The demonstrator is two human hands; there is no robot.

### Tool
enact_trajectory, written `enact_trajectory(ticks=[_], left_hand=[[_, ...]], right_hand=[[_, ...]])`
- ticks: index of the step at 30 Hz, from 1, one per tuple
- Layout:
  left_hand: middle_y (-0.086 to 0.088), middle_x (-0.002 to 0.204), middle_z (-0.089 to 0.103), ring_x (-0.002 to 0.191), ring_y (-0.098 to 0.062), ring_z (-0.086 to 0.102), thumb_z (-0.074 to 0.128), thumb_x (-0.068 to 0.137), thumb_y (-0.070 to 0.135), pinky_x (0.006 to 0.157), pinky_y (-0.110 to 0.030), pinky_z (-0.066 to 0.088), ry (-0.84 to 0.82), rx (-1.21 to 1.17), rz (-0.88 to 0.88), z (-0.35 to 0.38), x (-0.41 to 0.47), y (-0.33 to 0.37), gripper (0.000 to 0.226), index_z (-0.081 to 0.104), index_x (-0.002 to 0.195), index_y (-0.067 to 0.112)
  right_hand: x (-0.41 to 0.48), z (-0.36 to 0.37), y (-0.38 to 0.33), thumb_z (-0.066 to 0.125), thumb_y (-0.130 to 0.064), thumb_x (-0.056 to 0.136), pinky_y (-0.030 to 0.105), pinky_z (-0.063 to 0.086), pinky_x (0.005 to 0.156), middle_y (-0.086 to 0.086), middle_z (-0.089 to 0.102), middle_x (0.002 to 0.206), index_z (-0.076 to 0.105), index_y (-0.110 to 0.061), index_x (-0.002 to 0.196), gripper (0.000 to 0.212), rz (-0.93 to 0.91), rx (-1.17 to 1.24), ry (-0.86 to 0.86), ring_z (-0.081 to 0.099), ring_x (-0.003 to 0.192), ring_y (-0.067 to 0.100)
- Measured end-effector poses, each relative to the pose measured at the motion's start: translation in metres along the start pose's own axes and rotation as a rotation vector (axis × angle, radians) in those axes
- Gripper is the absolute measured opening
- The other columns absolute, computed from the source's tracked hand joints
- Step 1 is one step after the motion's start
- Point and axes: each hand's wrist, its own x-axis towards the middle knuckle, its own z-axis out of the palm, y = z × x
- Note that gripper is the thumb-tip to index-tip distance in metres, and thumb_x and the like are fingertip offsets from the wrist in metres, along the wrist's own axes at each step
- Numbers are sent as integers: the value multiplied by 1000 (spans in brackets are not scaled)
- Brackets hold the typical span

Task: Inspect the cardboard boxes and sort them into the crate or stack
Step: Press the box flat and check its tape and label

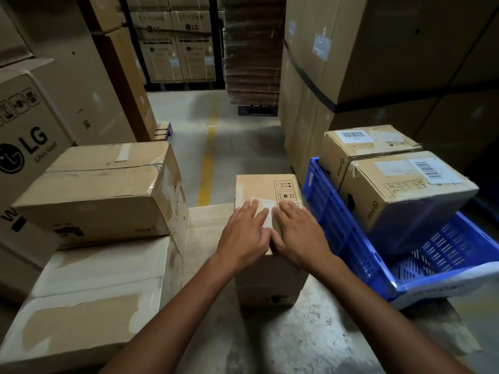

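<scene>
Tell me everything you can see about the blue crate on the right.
The blue crate looks like plastic, with slotted walls and a perforated floor. Open-topped, it stands on the person's right. A near cardboard box and a far cardboard box, both taped and barcode-labelled, sit in its far end; its near floor shows bare.
</scene>
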Motion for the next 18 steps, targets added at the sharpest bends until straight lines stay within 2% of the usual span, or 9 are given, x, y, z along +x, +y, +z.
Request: enact_trajectory(ticks=[2, 3, 5, 6, 8, 11, 13, 15, 18], left_hand=[[-7, 161, 28, 150, -21, 20, 35, 100, 34, 121, -36, 16, 6, 5, -6, -1, 1, 0, 52, 39, 150, 20], [-8, 155, 38, 144, -22, 30, 38, 99, 32, 117, -37, 25, 25, 9, -3, -3, 4, 0, 47, 48, 143, 18], [-6, 131, 56, 123, -23, 49, 40, 98, 31, 99, -36, 42, 89, 8, -10, -9, 14, 0, 37, 59, 125, 15], [-6, 125, 57, 116, -23, 51, 40, 99, 31, 94, -37, 44, 110, -3, -11, -13, 21, 0, 36, 60, 124, 14], [-11, 135, 53, 125, -28, 48, 38, 102, 31, 102, -40, 41, 89, -26, -10, -15, 39, -6, 41, 53, 137, 14], [-13, 156, 36, 145, -28, 29, 34, 106, 31, 118, -44, 25, 21, -26, -62, -13, 59, -21, 45, 44, 146, 13], [-10, 156, 37, 146, -26, 28, 32, 106, 30, 119, -44, 25, 47, -31, -88, -5, 63, -29, 44, 47, 143, 11], [-10, 151, 43, 143, -26, 32, 33, 106, 30, 116, -44, 30, 87, -27, -82, 0, 67, -30, 41, 52, 137, 11], [-10, 136, 54, 128, -25, 45, 35, 105, 29, 106, -42, 40, 160, -11, -77, 2, 71, -27, 37, 59, 126, 10]], right_hand=[[2, -5, 0, 34, -49, 102, 42, 21, 121, 8, 34, 160, 38, -17, 150, 57, -5, -30, 0, 27, 149, 22], [5, -9, 0, 37, -49, 101, 42, 31, 115, 7, 44, 151, 47, -18, 141, 51, -6, -42, 8, 38, 141, 22], [17, -17, 3, 40, -50, 99, 41, 42, 99, 3, 55, 132, 55, -21, 125, 42, 3, -58, 29, 48, 121, 19], [24, -22, 5, 40, -51, 99, 41, 42, 95, 3, 55, 128, 56, -22, 123, 41, 19, -57, 32, 48, 116, 19], [40, -21, 9, 40, -54, 99, 43, 42, 95, 5, 51, 131, 52, -23, 132, 46, 50, -50, 42, 45, 119, 21], [51, -5, 13, 33, -63, 98, 52, 37, 104, 7, 38, 149, 36, -25, 148, 63, 62, -35, 19, 33, 135, 27], [53, 3, 16, 29, -65, 97, 54, 34, 109, 4, 34, 155, 35, -25, 149, 66, 55, -15, 16, 27, 140, 26], [56, 5, 19, 29, -66, 97, 51, 37, 105, 3, 37, 153, 38, -25, 147, 65, 60, -35, 18, 29, 139, 26], [61, 2, 21, 34, -67, 96, 47, 40, 97, 2, 43, 145, 46, -27, 139, 60, 44, -43, 48, 33, 132, 25]])
